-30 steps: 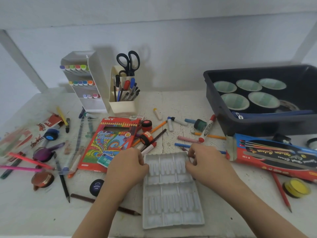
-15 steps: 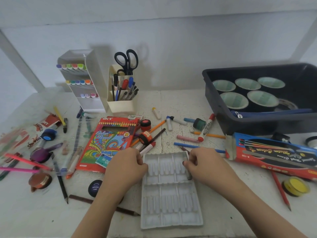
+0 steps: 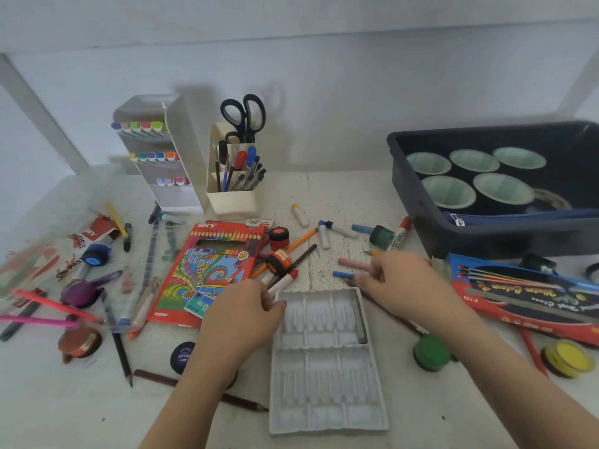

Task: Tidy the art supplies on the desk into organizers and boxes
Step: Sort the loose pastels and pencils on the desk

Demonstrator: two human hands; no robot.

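One white slotted tray (image 3: 324,377) lies flat on the tabletop (image 3: 58,409), centre front, between the two forearms. One grey stick (image 3: 360,322) sits in its far right slot.

Left hand (image 3: 240,319): fingers curled against the tray's far left corner, holding it.

Right hand (image 3: 408,286): just beyond the tray's far right corner, with its fingertips over the near ends of a pink crayon (image 3: 351,263) and a blue crayon (image 3: 341,274). I cannot tell whether it grips either one.

Left of the tray:
- One red pencil box (image 3: 207,273) lies flat.
- Loose pens, pencils and small paint pots are scattered around it.

Far side of the tabletop:
- One cream pen holder (image 3: 231,202) stands upright with black scissors (image 3: 244,115) and pens in it.
- One white marker rack (image 3: 152,163), just to its left, holds three rows of markers.

Right of the tray:
- One green pot (image 3: 429,351) and one yellow pot (image 3: 567,358) stand near the front.
- One red-and-blue brush box (image 3: 525,296) lies flat.
- One dark bin (image 3: 418,215), behind the brush box, holds five round tubs (image 3: 449,191) and a blue zip pouch (image 3: 518,216).
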